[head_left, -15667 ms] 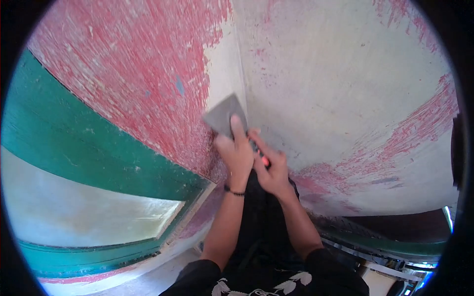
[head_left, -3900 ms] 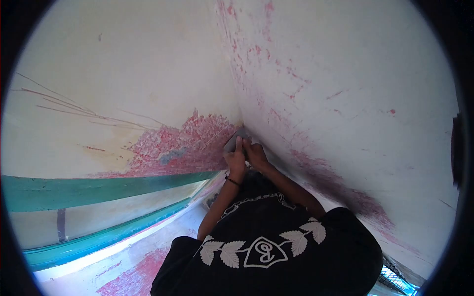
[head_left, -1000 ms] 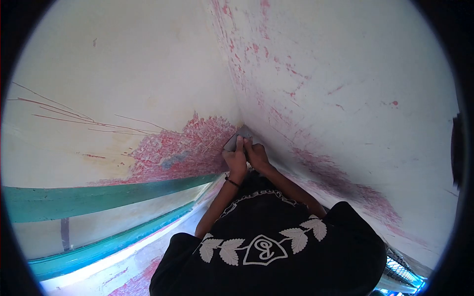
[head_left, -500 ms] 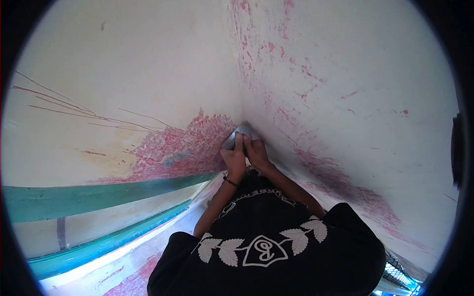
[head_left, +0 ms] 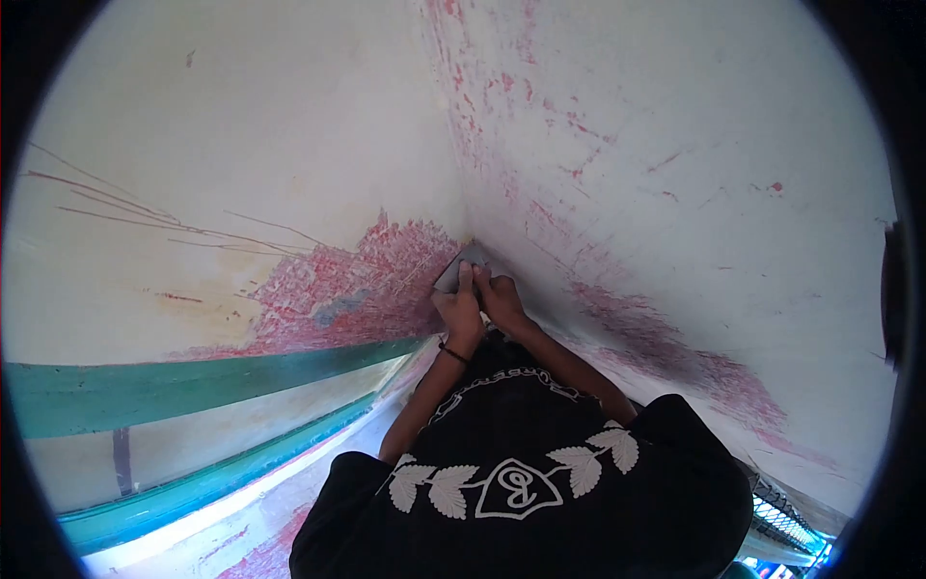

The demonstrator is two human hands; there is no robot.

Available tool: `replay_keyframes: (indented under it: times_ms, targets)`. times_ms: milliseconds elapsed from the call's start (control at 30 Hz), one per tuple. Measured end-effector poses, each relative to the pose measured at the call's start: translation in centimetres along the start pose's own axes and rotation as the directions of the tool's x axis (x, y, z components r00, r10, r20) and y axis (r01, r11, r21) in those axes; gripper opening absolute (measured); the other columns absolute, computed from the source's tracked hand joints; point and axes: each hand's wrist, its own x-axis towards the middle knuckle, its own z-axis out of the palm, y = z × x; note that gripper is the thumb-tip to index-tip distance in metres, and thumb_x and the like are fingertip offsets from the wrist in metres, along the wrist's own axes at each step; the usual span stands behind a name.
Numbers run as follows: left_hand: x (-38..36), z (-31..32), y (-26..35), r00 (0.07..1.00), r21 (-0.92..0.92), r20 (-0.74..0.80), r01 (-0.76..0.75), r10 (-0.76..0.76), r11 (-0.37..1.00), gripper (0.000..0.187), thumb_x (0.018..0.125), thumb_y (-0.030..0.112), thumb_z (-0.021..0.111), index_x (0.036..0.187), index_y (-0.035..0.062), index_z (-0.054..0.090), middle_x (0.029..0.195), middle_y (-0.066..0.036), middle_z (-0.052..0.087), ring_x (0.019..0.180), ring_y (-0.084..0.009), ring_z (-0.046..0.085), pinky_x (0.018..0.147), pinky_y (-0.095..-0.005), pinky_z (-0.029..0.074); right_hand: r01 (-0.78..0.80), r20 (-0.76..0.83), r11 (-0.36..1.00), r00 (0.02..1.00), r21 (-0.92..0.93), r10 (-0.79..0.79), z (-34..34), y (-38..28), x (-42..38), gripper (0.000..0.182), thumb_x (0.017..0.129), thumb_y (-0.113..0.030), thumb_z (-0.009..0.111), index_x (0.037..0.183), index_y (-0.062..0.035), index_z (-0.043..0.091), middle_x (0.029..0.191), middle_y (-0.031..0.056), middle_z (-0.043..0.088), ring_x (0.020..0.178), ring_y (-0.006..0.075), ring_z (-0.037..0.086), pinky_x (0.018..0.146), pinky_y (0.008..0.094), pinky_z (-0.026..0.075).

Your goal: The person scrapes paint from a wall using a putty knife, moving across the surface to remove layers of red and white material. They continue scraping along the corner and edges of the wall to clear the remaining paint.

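Note:
A flat grey scraper (head_left: 470,255) points up into the corner where two walls meet, its far edge right at the corner line. My left hand (head_left: 460,311) is closed on its left side, thumb stretched up along the flat face; a dark band circles that wrist. Close beside it, my right hand (head_left: 503,302) grips the right side with bent fingers. The lower part of the scraper is hidden in the hands. Just left of them, the left wall (head_left: 241,125) has a rough red patch (head_left: 328,289) where the pale coating is scraped off.
The right wall (head_left: 675,251) carries red scrapes and a dark smudged band low down. Below the red patch runs a green ledge (head_left: 193,391), with a teal strip (head_left: 222,473) under it. My black printed shirt (head_left: 521,434) fills the bottom middle. A mesh grille (head_left: 781,516) shows at lower right.
The view has shifted slightly, so the upper wall corner sits further left. The scraper has tilted a little and looks duller; both hands keep hold of it in nearly the same place.

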Motion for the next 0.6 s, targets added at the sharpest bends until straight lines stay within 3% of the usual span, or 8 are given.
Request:
replay_keyframes:
  times_ms: [100, 200, 300, 400, 500, 600]
  targets:
    - [-0.8, 0.9, 1.3, 0.999, 0.021, -0.042, 0.016, -0.015, 1.000, 0.027, 0.095, 0.016, 0.067, 0.098, -0.0105, 0.062, 0.096, -0.014, 0.068, 0.083, -0.0197, 0.068, 0.076, -0.0314, 0.057, -0.039, 0.020, 0.999, 0.999, 0.031, 0.038, 0.2, 1.0, 0.5, 0.082, 0.097, -0.065, 0.041, 0.069, 0.0082, 0.067, 0.063, 0.0239, 0.064, 0.067, 0.0361, 0.068, 0.070, 0.0464, 0.051]
    - [0.2, -0.3, -0.5, 0.989, 0.105, -0.008, -0.144, 0.146, 0.984, 0.028, 0.094, 0.018, 0.069, 0.097, -0.0092, 0.064, 0.097, -0.014, 0.068, 0.083, -0.0170, 0.066, 0.073, -0.0302, 0.055, 0.039, 0.010, 0.999, 0.999, -0.037, -0.039, 0.5, 1.3, 1.2, 0.083, 0.096, -0.067, 0.040, 0.069, 0.0076, 0.067, 0.063, 0.0245, 0.064, 0.068, 0.0363, 0.068, 0.070, 0.0478, 0.050]
    - [0.9, -0.9, 0.2, 0.994, 0.236, -0.071, -0.065, 0.084, 0.970, 0.029, 0.093, 0.020, 0.070, 0.098, -0.0076, 0.066, 0.098, -0.012, 0.069, 0.084, -0.0149, 0.064, 0.072, -0.0297, 0.052, 0.161, -0.011, 0.985, 0.987, -0.067, -0.162, 0.3, -0.5, 1.7, 0.083, 0.096, -0.067, 0.041, 0.068, 0.0076, 0.067, 0.062, 0.0250, 0.063, 0.068, 0.0359, 0.068, 0.069, 0.0481, 0.049]
    - [1.0, -1.6, -1.0, 0.999, 0.161, 0.050, 0.013, -0.022, 0.987, 0.030, 0.092, 0.021, 0.071, 0.104, -0.0055, 0.065, 0.101, -0.008, 0.066, 0.086, -0.0154, 0.062, 0.075, -0.0301, 0.050, 0.057, -0.003, 0.998, 0.998, -0.027, -0.057, 0.9, 2.3, 2.1, 0.083, 0.095, -0.066, 0.042, 0.067, 0.0078, 0.066, 0.062, 0.0265, 0.062, 0.069, 0.0381, 0.069, 0.070, 0.0487, 0.050]
    - [1.4, -1.5, -2.3, 0.990, 0.076, 0.027, -0.143, 0.141, 0.987, 0.031, 0.093, 0.024, 0.070, 0.097, -0.0064, 0.067, 0.095, -0.008, 0.068, 0.080, -0.0142, 0.063, 0.070, -0.0312, 0.051, -0.019, 0.027, 1.000, 0.999, -0.024, 0.019, 0.6, 2.8, 2.1, 0.083, 0.095, -0.067, 0.041, 0.066, 0.0068, 0.067, 0.062, 0.0270, 0.062, 0.072, 0.0393, 0.069, 0.072, 0.0486, 0.051]
    - [0.9, -0.6, 0.9, 0.989, 0.143, 0.019, -0.148, 0.146, 0.979, 0.030, 0.093, 0.024, 0.070, 0.098, -0.0053, 0.068, 0.094, -0.006, 0.068, 0.080, -0.0137, 0.062, 0.072, -0.0297, 0.051, 0.176, -0.076, 0.971, 0.979, -0.164, -0.191, 0.0, -0.7, 1.8, 0.083, 0.094, -0.068, 0.042, 0.065, 0.0049, 0.068, 0.062, 0.0246, 0.064, 0.073, 0.0389, 0.070, 0.073, 0.0477, 0.052]
